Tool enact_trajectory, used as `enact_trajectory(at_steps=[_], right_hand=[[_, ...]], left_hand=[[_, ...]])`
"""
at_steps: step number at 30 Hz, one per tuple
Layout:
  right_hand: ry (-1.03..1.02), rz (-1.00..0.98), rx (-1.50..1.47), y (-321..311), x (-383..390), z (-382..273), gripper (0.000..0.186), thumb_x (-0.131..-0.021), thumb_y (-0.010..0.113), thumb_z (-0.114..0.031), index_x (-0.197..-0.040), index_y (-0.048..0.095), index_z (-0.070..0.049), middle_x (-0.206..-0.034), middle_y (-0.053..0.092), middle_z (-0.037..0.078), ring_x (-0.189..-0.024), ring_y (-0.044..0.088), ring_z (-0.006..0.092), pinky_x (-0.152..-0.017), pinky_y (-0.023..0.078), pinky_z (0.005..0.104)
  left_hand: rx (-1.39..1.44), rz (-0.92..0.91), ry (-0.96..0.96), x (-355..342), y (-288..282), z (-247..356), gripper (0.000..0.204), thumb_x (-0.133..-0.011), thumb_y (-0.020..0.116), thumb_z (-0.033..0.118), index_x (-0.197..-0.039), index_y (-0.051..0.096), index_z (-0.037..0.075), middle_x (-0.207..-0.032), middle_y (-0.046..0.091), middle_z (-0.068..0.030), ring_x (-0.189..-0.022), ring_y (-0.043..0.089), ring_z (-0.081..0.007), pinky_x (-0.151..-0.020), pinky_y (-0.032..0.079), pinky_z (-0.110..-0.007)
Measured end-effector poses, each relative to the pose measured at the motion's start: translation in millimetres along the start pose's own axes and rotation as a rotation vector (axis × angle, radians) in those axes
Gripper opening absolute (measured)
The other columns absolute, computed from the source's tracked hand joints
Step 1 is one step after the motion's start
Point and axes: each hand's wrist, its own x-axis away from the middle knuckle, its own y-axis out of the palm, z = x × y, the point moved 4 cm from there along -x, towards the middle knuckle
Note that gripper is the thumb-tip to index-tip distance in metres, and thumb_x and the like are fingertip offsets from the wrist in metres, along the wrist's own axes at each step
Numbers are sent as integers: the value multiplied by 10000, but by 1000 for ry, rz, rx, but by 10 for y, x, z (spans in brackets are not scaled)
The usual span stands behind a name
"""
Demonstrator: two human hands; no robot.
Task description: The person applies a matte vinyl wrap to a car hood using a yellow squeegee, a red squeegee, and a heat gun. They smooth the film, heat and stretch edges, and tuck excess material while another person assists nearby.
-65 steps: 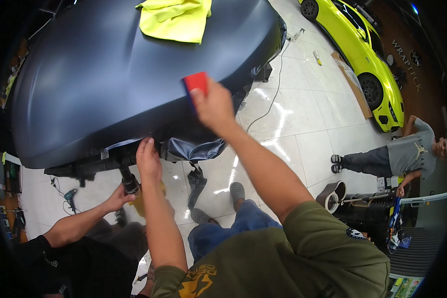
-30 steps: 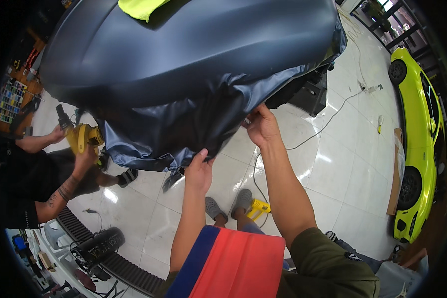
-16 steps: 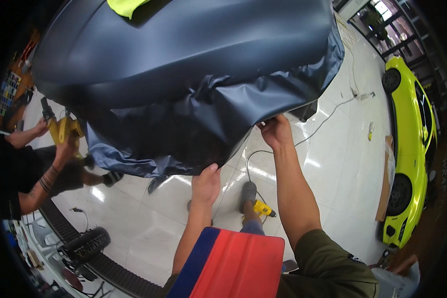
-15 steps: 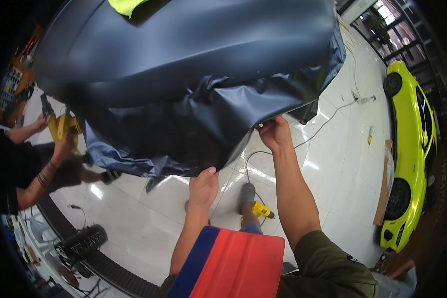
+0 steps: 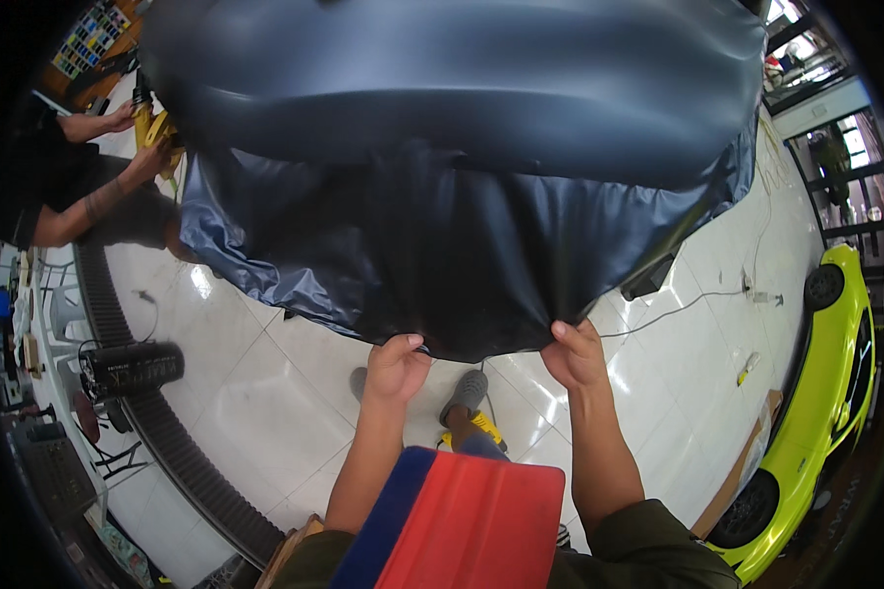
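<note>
The wide head view looks down — from close above left hand (image 5: pixel 398 371) and right hand (image 5: pixel 576 359).

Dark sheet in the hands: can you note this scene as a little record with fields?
Dark sheet: hangs below a smooth curved panel, crinkled at left
Left hand: grips its lower edge
Right hand: grips that edge farther right
Close to camera: red flat tool with blue edge
Left: another person's hand on a yellow tool
Right: yellow-green car
</note>
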Motion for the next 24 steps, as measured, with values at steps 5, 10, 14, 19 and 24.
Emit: enact_trajectory(at_steps=[5,10,14,19,24], right_hand=[[25,0,-48,76,191,-46,458,-804,689,-41,-1247,580,-76,-1260,607,65,-1187,546,242,-1060,369,425],[129,218,411,-29,424,-245,378,-813,696,-91,-1176,597,-55,-1122,628,55,-1053,578,214,-964,414,400],[-269,16,939,1324,865,-1097,428,-737,767,-131,-1114,595,-23,-1020,575,78,-959,564,203,-891,434,334],[-750,-828,1230,3016,833,-1251,223,-780,701,-215,-897,665,-29,-941,633,152,-883,604,313,-802,494,400],[-556,-417,1526,2459,332,-1460,195,-839,678,-178,-935,642,-12,-931,652,103,-812,615,226,-739,501,328]], left_hand=[[14,-32,-4,53,41,57,548,-735,556,-38,-1275,544,51,-1261,600,-70,-1216,531,-252,-1096,356,-428],[5,-46,-4,-6,28,-18,578,-727,552,-34,-1298,525,53,-1289,580,-69,-1230,519,-248,-1100,353,-419],[-9,-2,9,-14,6,9,591,-720,546,-33,-1305,516,44,-1304,569,-72,-1235,514,-238,-1105,351,-412],[-6,-80,-55,31,-79,97,522,-767,525,-29,-1285,536,34,-1290,576,-83,-1229,504,-270,-1079,358,-439],[660,-156,-118,23,-1347,-253,536,-856,611,308,-1325,525,65,-1371,513,-111,-1264,457,-330,-1097,295,-502]])
